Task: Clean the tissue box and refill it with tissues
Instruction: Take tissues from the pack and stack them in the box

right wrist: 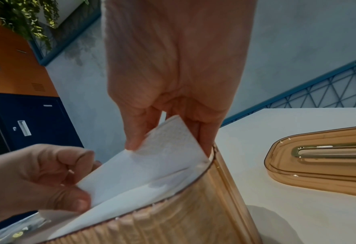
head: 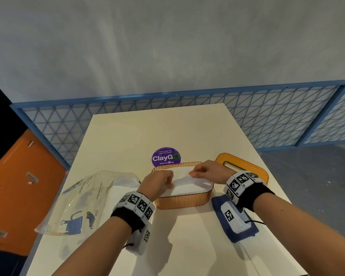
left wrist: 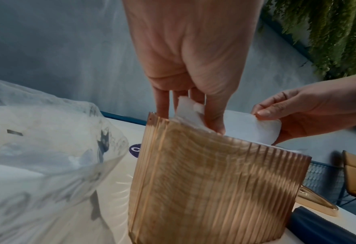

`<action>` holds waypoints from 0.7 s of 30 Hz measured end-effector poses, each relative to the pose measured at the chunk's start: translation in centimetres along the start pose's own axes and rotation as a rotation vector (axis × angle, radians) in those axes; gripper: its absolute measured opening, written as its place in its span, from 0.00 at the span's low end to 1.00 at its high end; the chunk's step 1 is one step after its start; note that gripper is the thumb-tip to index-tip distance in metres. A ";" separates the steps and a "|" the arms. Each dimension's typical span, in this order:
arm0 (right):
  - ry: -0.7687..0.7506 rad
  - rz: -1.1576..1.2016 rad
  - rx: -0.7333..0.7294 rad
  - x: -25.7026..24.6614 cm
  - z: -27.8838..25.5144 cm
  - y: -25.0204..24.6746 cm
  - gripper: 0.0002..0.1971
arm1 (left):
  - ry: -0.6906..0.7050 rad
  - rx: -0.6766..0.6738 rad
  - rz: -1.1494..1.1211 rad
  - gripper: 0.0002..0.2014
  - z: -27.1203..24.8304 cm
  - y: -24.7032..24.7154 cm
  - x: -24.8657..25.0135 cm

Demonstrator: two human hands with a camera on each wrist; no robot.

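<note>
At the lower middle of the head view, the amber tissue box (head: pixel 184 200) sits open on the tabletop (head: pixel 167 132), filled with white tissues (head: pixel 189 186). The left hand (head: pixel 156 182) and right hand (head: pixel 204 173) each pinch the top tissue's ends; the lid (head: pixel 247 166) lies right.

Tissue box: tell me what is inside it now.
The tissue box holds a white tissue stack. The left hand and right hand pinch its lifted top sheet. The stack covers the box floor, so nothing beneath can be seen.
</note>
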State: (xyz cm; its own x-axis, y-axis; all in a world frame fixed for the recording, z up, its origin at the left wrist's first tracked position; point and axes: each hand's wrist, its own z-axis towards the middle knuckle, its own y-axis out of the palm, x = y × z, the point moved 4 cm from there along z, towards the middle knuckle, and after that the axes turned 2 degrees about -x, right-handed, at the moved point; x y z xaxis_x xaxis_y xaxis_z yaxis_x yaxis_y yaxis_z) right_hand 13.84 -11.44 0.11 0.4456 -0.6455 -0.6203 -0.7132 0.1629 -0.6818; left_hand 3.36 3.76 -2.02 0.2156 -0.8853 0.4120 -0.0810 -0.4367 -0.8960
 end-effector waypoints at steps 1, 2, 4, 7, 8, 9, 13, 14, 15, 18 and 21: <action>0.000 0.013 -0.003 0.1 0.0 0.0 0.15 | 0.006 0.002 0.002 0.09 -0.1 0.1 0.0; 0.000 0.029 -0.004 0.1 0.1 0.0 0.15 | 0.017 0.004 0.014 0.10 -0.2 0.1 0.0; 0.003 0.062 0.001 0.2 0.1 -0.1 0.14 | 0.046 0.008 0.054 0.10 -0.3 0.1 0.3; 0.007 0.092 -0.001 0.3 0.2 -0.1 0.14 | 0.076 0.032 0.086 0.09 -0.5 0.0 0.6; 0.009 0.103 0.001 0.3 0.2 -0.1 0.13 | 0.081 0.037 0.094 0.09 -0.5 0.0 0.7; 0.011 0.115 0.004 0.4 0.2 -0.1 0.13 | 0.085 0.041 0.105 0.08 -0.6 0.0 0.7; 0.019 0.142 0.011 0.4 0.4 0.0 0.11 | 0.080 0.051 0.077 0.08 -1.0 -0.2 1.0; 0.017 0.147 0.006 0.4 0.4 0.0 0.11 | 0.075 0.054 0.037 0.10 -1.1 -0.3 1.0; 0.012 0.150 0.000 0.4 0.4 0.1 0.11 | 0.068 0.054 -0.019 0.12 -1.1 -0.3 0.9; 0.002 0.140 -0.017 0.4 0.3 0.3 0.11 | 0.056 0.026 -0.140 0.11 -0.9 -0.5 0.5; 0.000 0.142 -0.023 0.6 0.3 0.3 0.12 | 0.040 -0.010 -0.167 0.11 -0.6 -0.7 0.4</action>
State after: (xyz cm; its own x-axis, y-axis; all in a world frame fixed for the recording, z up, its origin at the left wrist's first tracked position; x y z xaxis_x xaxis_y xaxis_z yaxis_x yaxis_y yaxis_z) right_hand 14.04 -11.54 -0.59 0.3389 -0.6172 -0.7100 -0.7814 0.2356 -0.5778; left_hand 2.87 3.62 -1.17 0.1884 -0.8061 0.5610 -0.0571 -0.5793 -0.8131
